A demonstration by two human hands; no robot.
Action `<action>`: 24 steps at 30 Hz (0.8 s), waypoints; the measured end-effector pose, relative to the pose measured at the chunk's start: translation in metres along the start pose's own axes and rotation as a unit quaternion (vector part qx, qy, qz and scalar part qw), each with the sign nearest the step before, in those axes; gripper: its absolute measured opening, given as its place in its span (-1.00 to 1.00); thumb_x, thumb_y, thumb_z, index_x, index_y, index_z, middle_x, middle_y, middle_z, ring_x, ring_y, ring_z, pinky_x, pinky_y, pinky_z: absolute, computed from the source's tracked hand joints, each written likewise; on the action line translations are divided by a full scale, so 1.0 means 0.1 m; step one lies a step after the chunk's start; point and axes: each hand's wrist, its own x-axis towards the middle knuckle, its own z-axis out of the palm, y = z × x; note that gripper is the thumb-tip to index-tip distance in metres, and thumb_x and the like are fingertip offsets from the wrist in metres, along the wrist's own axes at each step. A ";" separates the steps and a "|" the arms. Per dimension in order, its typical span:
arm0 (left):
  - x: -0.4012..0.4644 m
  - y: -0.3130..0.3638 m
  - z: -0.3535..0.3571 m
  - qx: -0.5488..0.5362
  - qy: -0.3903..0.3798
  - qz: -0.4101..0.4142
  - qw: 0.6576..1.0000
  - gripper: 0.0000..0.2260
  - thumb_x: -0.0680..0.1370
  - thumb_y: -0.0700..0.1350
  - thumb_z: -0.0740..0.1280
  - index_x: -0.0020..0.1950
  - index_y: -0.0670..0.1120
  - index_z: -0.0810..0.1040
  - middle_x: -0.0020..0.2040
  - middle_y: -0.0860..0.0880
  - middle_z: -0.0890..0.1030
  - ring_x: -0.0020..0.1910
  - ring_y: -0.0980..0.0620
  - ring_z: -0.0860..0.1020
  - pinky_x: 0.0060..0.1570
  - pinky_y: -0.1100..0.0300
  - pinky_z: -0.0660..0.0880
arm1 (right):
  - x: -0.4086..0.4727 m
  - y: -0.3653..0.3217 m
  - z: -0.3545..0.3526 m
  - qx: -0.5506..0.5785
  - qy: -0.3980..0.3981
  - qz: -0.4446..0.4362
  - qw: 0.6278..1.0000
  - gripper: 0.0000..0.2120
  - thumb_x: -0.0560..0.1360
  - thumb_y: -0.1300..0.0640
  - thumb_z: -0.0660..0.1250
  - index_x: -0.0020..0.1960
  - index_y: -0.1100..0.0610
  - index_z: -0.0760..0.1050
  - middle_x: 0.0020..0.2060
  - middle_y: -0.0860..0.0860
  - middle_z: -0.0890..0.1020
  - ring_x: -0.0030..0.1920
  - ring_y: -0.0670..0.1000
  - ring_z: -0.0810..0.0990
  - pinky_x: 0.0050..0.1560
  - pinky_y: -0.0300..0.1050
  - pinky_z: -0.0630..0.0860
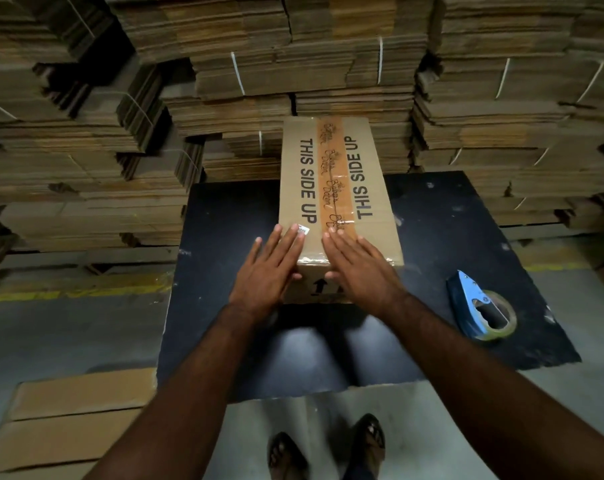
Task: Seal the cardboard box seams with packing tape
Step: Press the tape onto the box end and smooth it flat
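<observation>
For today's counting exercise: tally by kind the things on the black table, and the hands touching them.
Cardboard box: 1
Tape dispenser: 1
Hands, left hand and right hand, flat on the box's near end: 2
Total: 4

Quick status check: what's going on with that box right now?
Left hand and right hand flat, open, on the box's near end. Brown tape covers centre seam. Tape dispenser idle on table, right.

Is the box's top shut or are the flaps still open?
Shut. The cardboard box has both top flaps flat, with brown tape running along the centre seam.
</observation>
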 end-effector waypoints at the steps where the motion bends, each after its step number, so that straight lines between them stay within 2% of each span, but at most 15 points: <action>1: 0.00 0.02 -0.03 0.004 0.009 0.001 1.000 -0.42 0.68 0.13 0.08 0.64 -0.07 0.05 0.64 -0.02 -0.03 0.61 -0.05 -0.06 0.53 -0.17 0.06 | -0.03 0.01 -0.04 0.024 0.007 0.003 1.000 -0.37 0.67 -0.20 -0.05 0.63 0.12 0.02 0.60 0.06 0.14 0.59 0.04 0.09 0.55 0.11 0.11; 3: 0.07 0.15 -0.08 0.005 0.016 0.011 1.000 -0.43 0.68 0.16 -0.01 0.60 -0.13 0.19 0.62 -0.08 0.12 0.60 -0.07 0.06 0.53 -0.14 0.07 | -0.06 0.04 -0.09 0.047 0.031 0.020 0.998 -0.39 0.68 -0.20 -0.09 0.61 0.13 0.11 0.58 0.07 0.20 0.58 0.04 0.14 0.54 0.11 0.15; 5: 0.18 0.32 -0.09 -0.002 0.019 0.020 1.000 -0.43 0.68 0.17 -0.03 0.56 -0.16 0.30 0.57 -0.11 0.27 0.57 -0.08 0.19 0.50 -0.12 0.15 | -0.05 0.10 -0.10 0.045 0.038 0.042 0.997 -0.37 0.68 -0.19 -0.14 0.59 0.16 0.16 0.57 0.09 0.24 0.57 0.05 0.18 0.53 0.14 0.19; 7: 0.24 0.41 -0.04 -0.003 0.019 0.011 1.000 -0.44 0.67 0.16 -0.01 0.53 -0.16 0.34 0.55 -0.13 0.33 0.54 -0.11 0.27 0.48 -0.15 0.22 | -0.07 0.12 -0.04 0.038 0.033 0.056 0.997 -0.35 0.67 -0.20 -0.18 0.58 0.17 0.19 0.56 0.10 0.25 0.56 0.06 0.19 0.51 0.16 0.23; 10: 0.20 0.38 0.05 0.017 0.016 0.009 1.000 -0.44 0.63 0.06 0.21 0.59 -0.12 0.23 0.59 -0.10 0.23 0.58 -0.11 0.17 0.49 -0.19 0.22 | -0.11 0.14 0.06 0.009 0.035 0.068 0.997 -0.36 0.67 -0.21 -0.17 0.59 0.15 0.15 0.57 0.08 0.23 0.57 0.05 0.17 0.52 0.15 0.19; 12: 0.09 0.30 0.06 0.031 -0.015 0.012 0.999 -0.23 0.53 -0.03 0.40 0.63 -0.07 0.08 0.64 -0.06 0.08 0.61 -0.08 0.02 0.55 -0.15 0.07 | -0.14 0.14 0.10 -0.011 0.034 0.059 0.998 -0.38 0.68 -0.19 -0.09 0.61 0.15 0.09 0.58 0.09 0.18 0.58 0.06 0.12 0.52 0.16 0.18; 14: 0.03 0.35 0.01 0.033 -0.028 0.011 0.999 -0.16 0.48 -0.04 0.44 0.64 -0.06 0.03 0.65 -0.05 0.02 0.62 -0.06 -0.05 0.56 -0.12 -0.02 | -0.26 0.20 0.05 -0.010 0.032 0.043 0.999 -0.38 0.68 -0.17 -0.05 0.62 0.15 0.02 0.60 0.09 0.11 0.60 0.07 0.06 0.52 0.18 0.17; 17: -0.01 0.42 -0.01 0.004 0.018 -0.016 1.000 -0.39 0.60 0.04 0.23 0.61 -0.09 0.17 0.62 -0.08 0.15 0.60 -0.08 0.09 0.53 -0.19 0.09 | -0.30 0.21 0.02 0.030 0.030 0.027 0.999 -0.36 0.67 -0.19 -0.09 0.62 0.16 0.06 0.60 0.08 0.13 0.59 0.06 0.07 0.55 0.14 0.11; 19: 0.06 0.60 -0.01 -0.008 0.031 -0.015 0.999 -0.47 0.66 0.09 0.09 0.59 -0.10 0.23 0.60 -0.07 0.22 0.58 -0.06 0.16 0.52 -0.17 0.14 | -0.30 0.27 -0.02 0.049 0.034 0.033 0.998 -0.37 0.67 -0.19 -0.13 0.61 0.15 0.10 0.59 0.08 0.17 0.59 0.04 0.10 0.55 0.13 0.11; 21: 0.17 0.76 0.02 -0.016 0.025 0.004 1.000 -0.50 0.69 0.09 0.03 0.60 -0.07 0.22 0.60 -0.03 0.21 0.59 -0.01 0.14 0.53 -0.12 0.13 | -0.28 0.35 -0.03 0.053 0.040 0.039 0.997 -0.39 0.68 -0.17 -0.12 0.60 0.16 0.16 0.57 0.08 0.22 0.58 0.04 0.15 0.53 0.14 0.17; 24: 0.28 0.83 0.08 -0.024 0.021 -0.015 0.999 -0.54 0.70 0.07 0.03 0.60 -0.02 0.23 0.60 0.03 0.22 0.59 0.05 0.13 0.53 -0.06 0.10 | -0.31 0.45 0.00 0.042 0.053 0.025 0.997 -0.40 0.68 -0.16 -0.11 0.56 0.17 0.26 0.53 0.10 0.31 0.54 0.07 0.26 0.49 0.14 0.27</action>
